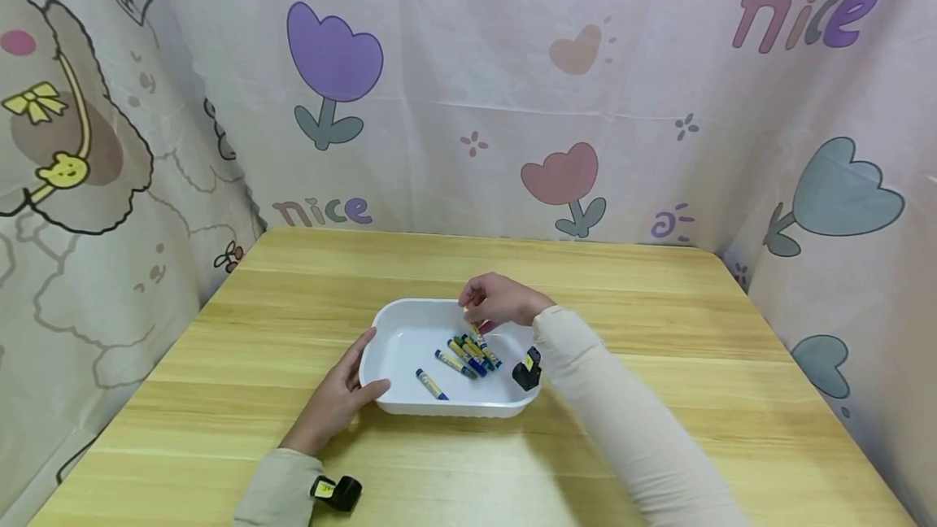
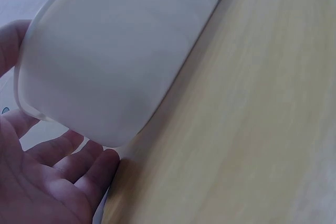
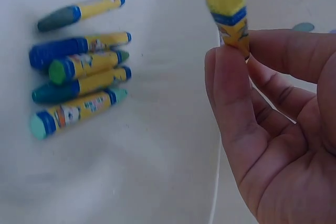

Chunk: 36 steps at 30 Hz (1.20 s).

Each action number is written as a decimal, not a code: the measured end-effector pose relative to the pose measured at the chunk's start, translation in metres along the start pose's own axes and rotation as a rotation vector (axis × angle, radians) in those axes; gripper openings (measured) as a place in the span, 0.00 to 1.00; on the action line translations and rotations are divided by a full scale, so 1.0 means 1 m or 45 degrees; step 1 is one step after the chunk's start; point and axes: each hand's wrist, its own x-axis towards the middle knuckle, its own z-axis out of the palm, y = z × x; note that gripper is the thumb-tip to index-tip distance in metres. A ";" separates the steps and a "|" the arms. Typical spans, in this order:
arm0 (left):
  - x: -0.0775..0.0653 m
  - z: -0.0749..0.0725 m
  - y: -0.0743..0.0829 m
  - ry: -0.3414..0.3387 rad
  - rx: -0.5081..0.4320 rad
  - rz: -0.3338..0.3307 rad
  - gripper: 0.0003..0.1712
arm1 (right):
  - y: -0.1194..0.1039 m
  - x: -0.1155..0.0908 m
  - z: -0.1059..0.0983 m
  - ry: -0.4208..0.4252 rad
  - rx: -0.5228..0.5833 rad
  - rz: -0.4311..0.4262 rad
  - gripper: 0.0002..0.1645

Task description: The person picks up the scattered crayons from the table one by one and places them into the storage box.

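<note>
A white plastic basin (image 1: 454, 410) sits on the wooden table with several crayons (image 1: 455, 363) lying inside. My left hand (image 1: 333, 401) grips the basin's left end, thumb over the rim and fingers along the outer wall, as the left wrist view also shows. Above the basin's far right part, my right hand (image 1: 501, 301) pinches a yellow crayon (image 3: 226, 3) between thumb and fingers. The right wrist view shows its flat yellow end up. Below it, blue, dark green and light green crayons (image 3: 79, 112) in yellow wrappers lie close together on the basin floor.
The wooden table (image 1: 622, 437) extends around the basin on all sides. Printed curtains (image 1: 454, 63) hang behind the table and along its left and right. A black wrist camera (image 1: 338, 493) sits at the left cuff, another (image 1: 527, 370) at the right.
</note>
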 end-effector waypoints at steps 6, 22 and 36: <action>0.000 -0.001 0.001 -0.004 0.015 0.002 0.47 | -0.009 0.001 0.013 -0.050 -0.011 -0.010 0.14; 0.002 -0.001 0.001 0.001 0.008 -0.015 0.48 | -0.003 -0.006 0.008 -0.033 -0.045 0.026 0.14; -0.001 0.000 0.001 0.001 0.000 -0.005 0.47 | 0.033 -0.035 -0.038 0.143 0.024 0.048 0.12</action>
